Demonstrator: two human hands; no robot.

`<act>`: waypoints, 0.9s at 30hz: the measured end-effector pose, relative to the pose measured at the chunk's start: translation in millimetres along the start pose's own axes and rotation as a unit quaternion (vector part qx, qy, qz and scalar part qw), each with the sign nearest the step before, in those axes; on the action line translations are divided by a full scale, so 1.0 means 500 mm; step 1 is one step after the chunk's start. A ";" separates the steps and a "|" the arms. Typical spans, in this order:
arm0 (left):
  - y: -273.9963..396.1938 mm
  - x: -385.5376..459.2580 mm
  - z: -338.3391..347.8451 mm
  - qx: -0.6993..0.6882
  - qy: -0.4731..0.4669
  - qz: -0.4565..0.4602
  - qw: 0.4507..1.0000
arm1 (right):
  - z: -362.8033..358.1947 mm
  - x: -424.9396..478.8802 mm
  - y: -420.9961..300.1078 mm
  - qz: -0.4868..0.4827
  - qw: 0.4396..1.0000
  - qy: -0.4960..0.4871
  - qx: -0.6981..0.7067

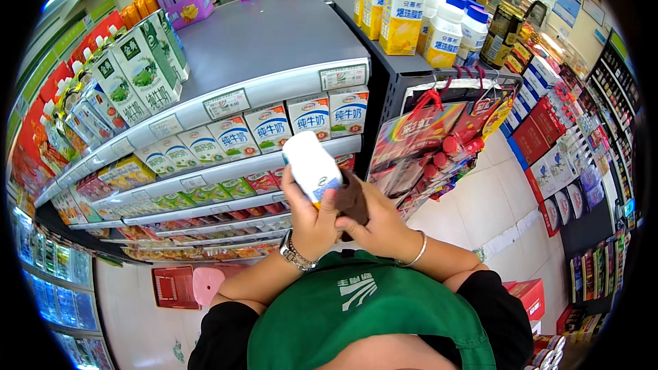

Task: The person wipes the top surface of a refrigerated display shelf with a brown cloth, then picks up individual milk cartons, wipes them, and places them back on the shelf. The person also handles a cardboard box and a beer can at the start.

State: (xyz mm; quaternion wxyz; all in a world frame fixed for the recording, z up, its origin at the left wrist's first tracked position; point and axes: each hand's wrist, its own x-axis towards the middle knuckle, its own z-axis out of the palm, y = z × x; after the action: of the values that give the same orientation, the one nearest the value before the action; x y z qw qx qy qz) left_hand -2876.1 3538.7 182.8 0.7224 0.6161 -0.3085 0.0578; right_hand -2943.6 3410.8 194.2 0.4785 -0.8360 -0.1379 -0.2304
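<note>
My left hand (310, 216) grips a white-capped yogurt drink bottle (312, 164), tilted in front of my apron. In my right hand (383, 223) is a brown cloth (353, 198), pressed against the bottle's lower side. Part of the bottle is hidden behind the cloth and my fingers. Beyond my hands stands a shelf unit with a bare grey top (267, 36). Milk cartons (267, 126) line the tier just below that top. Similar yellow and white yogurt bottles (402, 15) stand in a group on the adjoining shelf top at the upper right.
Hanging packets (421, 139) project from the shelf end on the right. Larger milk cartons (141, 69) and a purple snack box (189, 10) stand on the shelf top at the left. A red basket (175, 288) and a pink stool (208, 282) are on the floor at lower left.
</note>
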 end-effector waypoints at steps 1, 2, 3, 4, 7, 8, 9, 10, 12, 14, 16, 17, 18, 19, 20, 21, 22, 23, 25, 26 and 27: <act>0.021 0.012 0.001 0.007 -0.064 0.030 0.997 | -0.023 0.004 -0.020 -0.007 0.999 0.028 -0.039; 0.046 0.027 0.010 -0.036 -0.097 0.039 0.994 | -0.038 0.009 -0.026 -0.051 0.993 0.080 -0.067; 0.073 0.046 0.022 -0.082 -0.132 0.047 0.987 | -0.062 0.012 -0.031 -0.039 0.988 0.109 -0.103; 0.103 0.066 0.026 -0.131 -0.198 0.036 0.971 | -0.089 0.021 -0.038 -0.057 0.979 0.142 -0.134; 0.120 0.128 0.057 -0.013 -0.234 0.124 0.964 | -0.173 0.051 -0.073 -0.092 0.956 0.213 -0.181; 0.124 0.154 0.070 0.043 -0.238 0.166 0.956 | -0.191 0.062 -0.068 -0.096 0.950 0.249 -0.161; 0.127 0.176 0.091 0.044 -0.231 0.182 0.955 | -0.209 0.077 -0.065 -0.088 0.951 0.271 -0.124; 0.129 0.196 0.111 0.037 -0.212 0.195 0.957 | -0.222 0.093 -0.065 -0.090 0.950 0.281 -0.106; 0.128 0.237 0.148 0.020 -0.171 0.219 0.960 | -0.246 0.125 -0.067 -0.102 0.946 0.297 -0.078; 0.130 0.271 0.173 0.030 -0.133 0.261 0.956 | -0.269 0.151 -0.073 -0.085 0.948 0.297 -0.072; 0.139 0.295 0.190 0.121 -0.080 0.341 0.929 | -0.286 0.174 -0.073 -0.069 0.956 0.286 -0.018; 0.139 0.307 0.200 0.124 -0.074 0.341 0.929 | -0.295 0.183 -0.072 -0.061 0.958 0.279 0.010; 0.131 0.317 0.208 0.127 -0.066 0.339 0.930 | -0.301 0.189 -0.065 -0.058 0.959 0.277 0.004; 0.124 0.324 0.215 0.131 -0.058 0.337 0.930 | -0.305 0.195 -0.055 -0.074 0.957 0.280 -0.010; 0.119 0.328 0.222 0.129 -0.047 0.324 0.936 | -0.307 0.202 -0.044 -0.090 0.955 0.283 -0.023; 0.109 0.331 0.226 0.147 -0.041 0.314 0.937 | -0.309 0.208 -0.034 -0.105 0.952 0.286 -0.037; 0.098 0.334 0.229 0.166 -0.036 0.305 0.937 | -0.311 0.212 -0.026 -0.092 0.958 0.273 -0.008; 0.092 0.336 0.231 0.186 -0.029 0.295 0.937 | -0.312 0.214 -0.019 -0.093 0.959 0.267 -0.012; 0.088 0.336 0.236 0.235 0.003 0.306 0.923 | -0.315 0.216 -0.004 -0.093 0.962 0.256 -0.020; 0.088 0.337 0.238 0.245 0.011 0.310 0.919 | -0.318 0.219 0.001 -0.103 0.957 0.263 -0.059; 0.086 0.337 0.238 0.256 0.022 0.313 0.914 | -0.318 0.223 0.006 -0.113 0.952 0.268 -0.097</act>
State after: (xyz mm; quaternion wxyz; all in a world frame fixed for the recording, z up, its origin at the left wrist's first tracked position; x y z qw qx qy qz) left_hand -2805.5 3388.6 312.9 0.4916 0.6505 -0.4445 0.3711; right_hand -2887.1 3273.0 319.0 0.3856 -0.7649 -0.0754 -0.5104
